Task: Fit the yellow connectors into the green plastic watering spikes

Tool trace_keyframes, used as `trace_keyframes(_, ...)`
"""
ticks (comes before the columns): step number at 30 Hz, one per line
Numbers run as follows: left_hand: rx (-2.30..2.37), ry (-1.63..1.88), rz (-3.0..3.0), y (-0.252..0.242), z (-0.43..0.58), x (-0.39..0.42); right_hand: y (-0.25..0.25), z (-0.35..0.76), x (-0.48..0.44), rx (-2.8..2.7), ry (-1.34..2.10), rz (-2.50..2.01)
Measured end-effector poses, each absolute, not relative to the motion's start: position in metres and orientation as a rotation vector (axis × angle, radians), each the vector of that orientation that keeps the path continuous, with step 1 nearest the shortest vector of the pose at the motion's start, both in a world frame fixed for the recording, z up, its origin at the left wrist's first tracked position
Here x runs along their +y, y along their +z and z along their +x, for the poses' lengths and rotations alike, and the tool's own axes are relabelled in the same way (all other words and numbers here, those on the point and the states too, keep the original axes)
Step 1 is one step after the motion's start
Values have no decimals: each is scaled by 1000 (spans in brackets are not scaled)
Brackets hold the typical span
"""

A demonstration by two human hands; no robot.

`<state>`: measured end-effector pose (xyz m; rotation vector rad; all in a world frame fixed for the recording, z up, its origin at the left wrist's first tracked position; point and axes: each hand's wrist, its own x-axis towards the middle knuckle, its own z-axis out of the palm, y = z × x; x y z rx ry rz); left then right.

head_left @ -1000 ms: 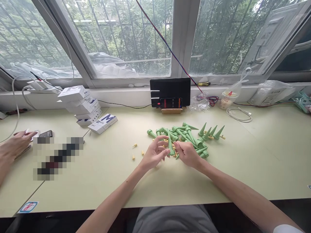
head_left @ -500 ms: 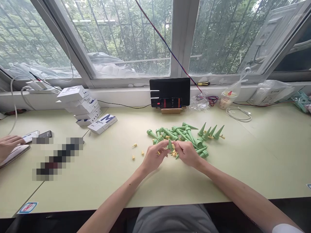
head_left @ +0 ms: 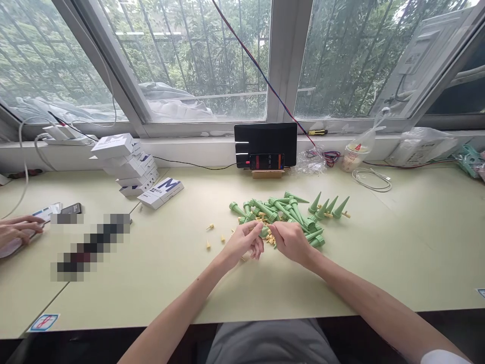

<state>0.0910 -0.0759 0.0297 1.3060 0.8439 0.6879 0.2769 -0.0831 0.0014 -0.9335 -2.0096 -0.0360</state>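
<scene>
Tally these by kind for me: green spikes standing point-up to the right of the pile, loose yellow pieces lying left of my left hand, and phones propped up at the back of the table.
Standing green spikes: 4
Loose yellow pieces: 3
Propped-up phone: 1
Total: 8

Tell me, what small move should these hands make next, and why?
Probably ease the right hand toward the green spike in the left hand: the hands nearly meet there, and yellow pieces show by the bases of upright spikes nearby. Whether the right hand holds one is hidden.
</scene>
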Motion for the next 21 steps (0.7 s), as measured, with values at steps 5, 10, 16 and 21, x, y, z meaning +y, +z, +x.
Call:
trace_keyframes(5, 807, 718, 1268, 27, 88, -75, -1, 275, -84, -2008, -3, -946)
trace_keyframes(10, 759, 771, 1307, 26, 85, -75, -6, 274, -84, -1992, 92, -981)
trace_keyframes(16, 810, 812, 1514, 28, 87, -78, -6, 274, -84, -1955, 189, -1003)
trace_keyframes(21, 955, 876, 1822, 27, 88, -81, -5, 275, -84, -1957, 213, -1019)
